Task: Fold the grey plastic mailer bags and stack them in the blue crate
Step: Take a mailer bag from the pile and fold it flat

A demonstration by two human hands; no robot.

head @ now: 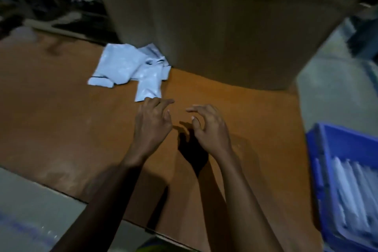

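Head view: our left hand (152, 125) and right hand (210, 129) hover empty (fingers (161, 102) loosely spread). Slick mailer bags (122, 65) may skid away.

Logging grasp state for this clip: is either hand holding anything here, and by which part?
Nothing is held. Left hand and right hand hover empty over the table; mailer bags lie ungripped.

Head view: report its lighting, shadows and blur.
Head view: dim; warm light on the brown wooden table; hard shadow between left hand and right hand; blue plastic crate and its grey plastic mailer bags blurred.
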